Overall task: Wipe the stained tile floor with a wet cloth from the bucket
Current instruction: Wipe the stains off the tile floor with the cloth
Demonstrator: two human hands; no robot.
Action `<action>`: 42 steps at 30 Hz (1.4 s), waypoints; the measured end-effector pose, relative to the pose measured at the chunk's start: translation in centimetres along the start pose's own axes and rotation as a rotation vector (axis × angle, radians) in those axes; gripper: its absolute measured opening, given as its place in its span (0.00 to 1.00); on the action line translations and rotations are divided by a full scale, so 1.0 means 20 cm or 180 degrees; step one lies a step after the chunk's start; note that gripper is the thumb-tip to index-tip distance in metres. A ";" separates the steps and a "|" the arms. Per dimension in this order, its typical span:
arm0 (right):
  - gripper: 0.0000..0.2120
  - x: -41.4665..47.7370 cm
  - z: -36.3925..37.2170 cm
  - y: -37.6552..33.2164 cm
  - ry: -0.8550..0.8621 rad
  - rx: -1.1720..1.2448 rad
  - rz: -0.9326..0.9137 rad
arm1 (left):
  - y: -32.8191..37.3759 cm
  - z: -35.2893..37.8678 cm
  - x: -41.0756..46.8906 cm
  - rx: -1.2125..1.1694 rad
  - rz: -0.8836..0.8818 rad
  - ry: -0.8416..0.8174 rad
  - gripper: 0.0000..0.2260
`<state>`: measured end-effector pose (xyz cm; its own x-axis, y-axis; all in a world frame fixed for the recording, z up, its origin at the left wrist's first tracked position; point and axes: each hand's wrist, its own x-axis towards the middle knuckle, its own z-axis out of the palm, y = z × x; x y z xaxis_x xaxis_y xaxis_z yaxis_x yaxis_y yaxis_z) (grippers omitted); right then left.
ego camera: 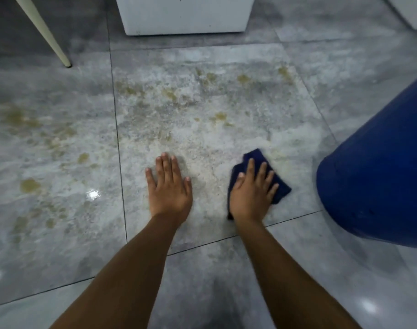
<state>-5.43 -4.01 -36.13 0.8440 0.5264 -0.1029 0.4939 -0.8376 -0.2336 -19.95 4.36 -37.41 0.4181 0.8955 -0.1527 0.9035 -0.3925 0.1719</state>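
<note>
Pressing dark blue cloth (277, 186) flat under spread right hand (250, 195) | left hand (170, 188) splayed on tile floor (60, 138)

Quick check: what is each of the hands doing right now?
Left hand: open, flat on the tile floor, holding nothing.
Right hand: open, fingers spread, pressing the dark blue cloth down.

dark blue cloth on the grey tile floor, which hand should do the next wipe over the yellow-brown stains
Right. The right hand already presses the dark blue cloth; the left hand lies bare and flat on the tile.
</note>
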 end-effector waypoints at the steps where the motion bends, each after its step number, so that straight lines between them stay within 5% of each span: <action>1: 0.25 -0.03 0.02 -0.06 -0.0083 0.0002 -0.0154 | 0.01 -0.01 0.00 0.0015 -0.0035 -0.0056 0.28; 5: 0.24 0.28 -0.01 -0.13 -0.0420 -0.0156 -0.0762 | 0.02 -0.04 0.03 0.0032 0.0232 -0.0051 0.28; 11: 0.25 0.28 -0.10 0.26 0.0084 0.0003 0.0724 | 0.11 -0.03 0.17 -0.0094 0.0340 -0.0086 0.29; 18: 0.25 0.24 -0.05 0.04 -0.0304 -0.0187 0.0204 | 0.10 -0.02 0.19 -0.0206 0.0381 -0.0077 0.29; 23: 0.25 0.05 -0.10 0.07 -0.0314 -0.0189 0.0983 | 0.11 -0.01 0.18 -0.0312 0.0451 -0.0068 0.31; 26: 0.26 -0.14 -0.05 -0.07 -0.0575 -0.0283 0.0690 | 0.07 -0.03 0.19 -0.0263 0.0497 -0.0160 0.31; 33: 0.26 0.71 -0.17 -0.01 -0.1374 -0.0432 -0.0520 | 0.23 -0.05 0.34 -0.0133 0.0194 0.0029 0.31; 38: 0.26 0.51 -0.21 0.21 -0.0665 -0.0325 0.0366 | 0.16 -0.02 0.22 -0.0213 0.0361 0.0021 0.32; 42: 0.26 0.33 -0.11 0.05 -0.0237 -0.0160 -0.0002 | 0.07 -0.01 0.18 -0.0109 0.0465 0.0030 0.32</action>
<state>1.12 -1.66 -35.00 0.8267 0.5348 -0.1748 0.5059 -0.8425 -0.1850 -17.19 7.06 -37.59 0.5438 0.8314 -0.1144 0.8293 -0.5116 0.2247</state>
